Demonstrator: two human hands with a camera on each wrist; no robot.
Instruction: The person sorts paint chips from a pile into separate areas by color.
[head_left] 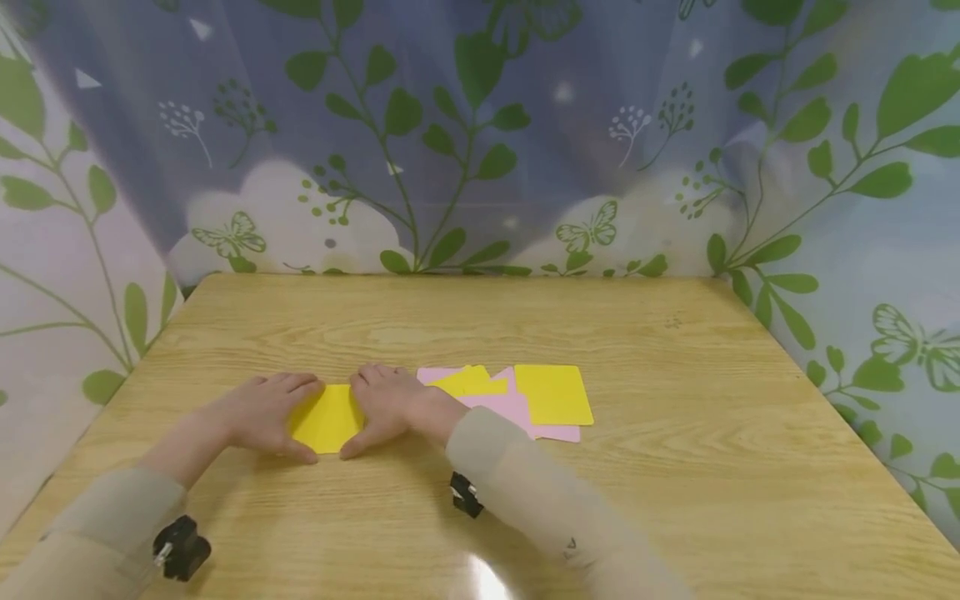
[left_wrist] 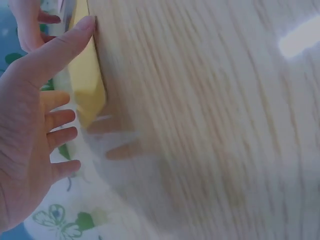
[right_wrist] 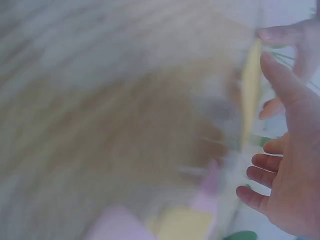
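A yellow paper card (head_left: 330, 419) lies on the wooden table between my two hands, a little left of the middle. My left hand (head_left: 272, 414) is at its left side, thumb at the near corner and fingers spread toward the far edge. In the left wrist view, the left thumb (left_wrist: 75, 37) overlaps the card (left_wrist: 87, 85) and the fingers are loosely extended. At the card's right side is my right hand (head_left: 386, 404), its thumb pointing to the near right corner. The right wrist view shows that hand's fingers (right_wrist: 262, 170) spread apart, with the card (right_wrist: 251, 90) seen edge-on.
Just right of the right hand, pink pieces (head_left: 498, 410) and small yellow pieces (head_left: 468, 382) overlap in a loose pile. A yellow square with rounded corners (head_left: 555, 395) lies over the pile's right end. A leaf-patterned curtain (head_left: 465, 208) hangs behind the wooden table (head_left: 712, 467).
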